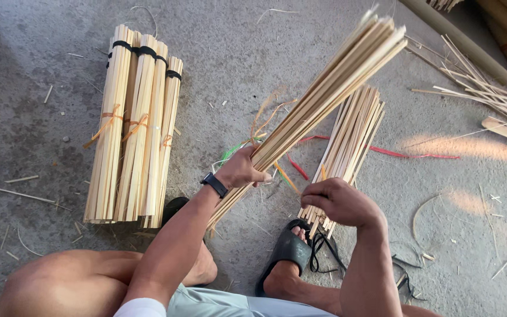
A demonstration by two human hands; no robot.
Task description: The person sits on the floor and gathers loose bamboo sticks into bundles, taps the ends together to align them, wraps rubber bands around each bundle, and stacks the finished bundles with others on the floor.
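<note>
Rough grey concrete floor (236, 58) fills the view, littered with thin splinters and shavings, and the person sits low on it with bare knees drawn up.

Nearest, below the hands, one black sandal (286, 249) covers a foot, with a few black bands (324, 249) lying just beside it. The right hand (338, 202) is curled shut, knuckles up, over the near ends of a loose pile of bamboo slats (350, 138) that lies on the floor and fans away from it. The left hand (240, 169), with a dark watch (214, 185) on its wrist, is wrapped tight round a held bundle of slats (324, 97), which slants up and away to the right, its low end near the knee.

That held bundle shows no band, so a slackened grip would probably let the slats slide and scatter. Sharp edges could also cut or splinter the bare palms.

Between the hands and just beyond lie coloured strings (291, 170): orange, green and red, too tangled to count. Left of the left hand sit three tied bundles (133, 129) side by side, each banded black near the far end and orange at the middle. Far right of the right hand lie scattered thin strips (488, 94) and at least two thick poles (459, 35).
</note>
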